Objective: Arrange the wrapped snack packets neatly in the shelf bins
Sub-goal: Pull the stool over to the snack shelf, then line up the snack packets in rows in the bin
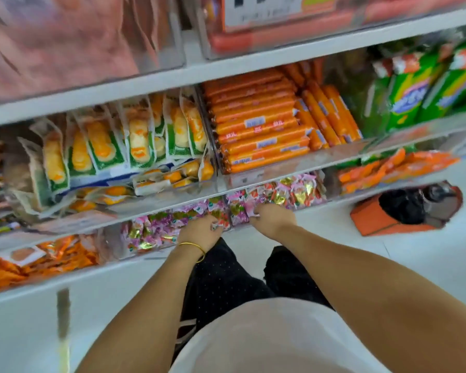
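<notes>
Small pink, gold and green wrapped snack packets [156, 230] fill two clear bins on a low shelf. My left hand [202, 232], with a gold bangle at the wrist, reaches into the left bin [113, 244] and its fingers close on a packet at the bin's right end. My right hand [269, 218] rests on the packets at the left end of the right bin [324, 188], fingers curled on a pink packet. Motion blur hides the fingertips.
The shelf above holds yellow-green packets [135, 138], orange sausage sticks [258, 122] and green bags [414, 87] in clear bins. Orange packets [51, 259] lie left of the pink bin. An orange box [404, 211] stands on the white floor at right. My knees are below.
</notes>
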